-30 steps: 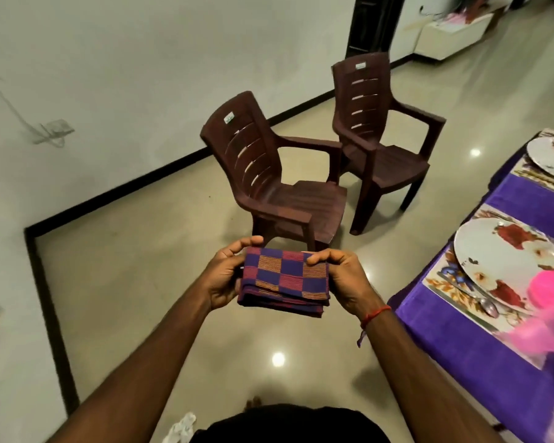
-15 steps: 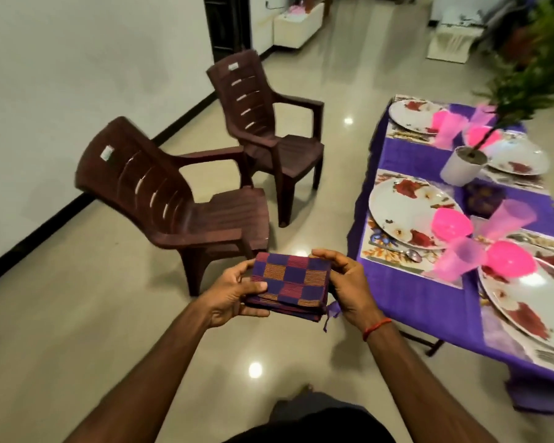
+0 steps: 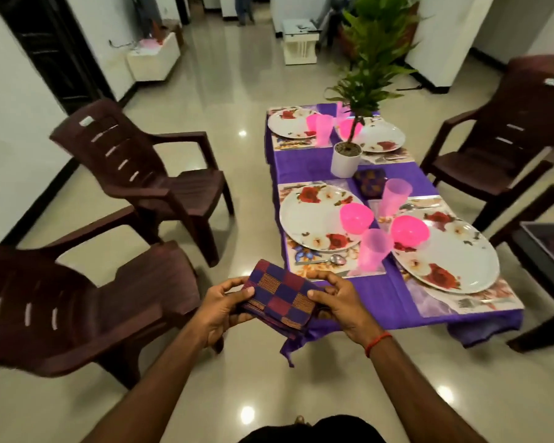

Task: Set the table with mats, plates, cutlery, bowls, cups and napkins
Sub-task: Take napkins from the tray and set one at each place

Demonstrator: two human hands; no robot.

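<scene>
I am holding both forearms out ahead of me, angled inward. My left hand (image 3: 219, 306) is gripping one side of the folded napkins (image 3: 279, 295), thumb lying on top. My right hand (image 3: 341, 303) is gripping the other side, fingers curled over the edge.

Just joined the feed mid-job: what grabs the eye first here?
The folded checked napkins stand out first, held between the left hand and the right hand, low in the middle. Beyond them the purple-clothed table is laid with flowered plates, pink bowls and cups, with a potted plant near its centre.
</scene>
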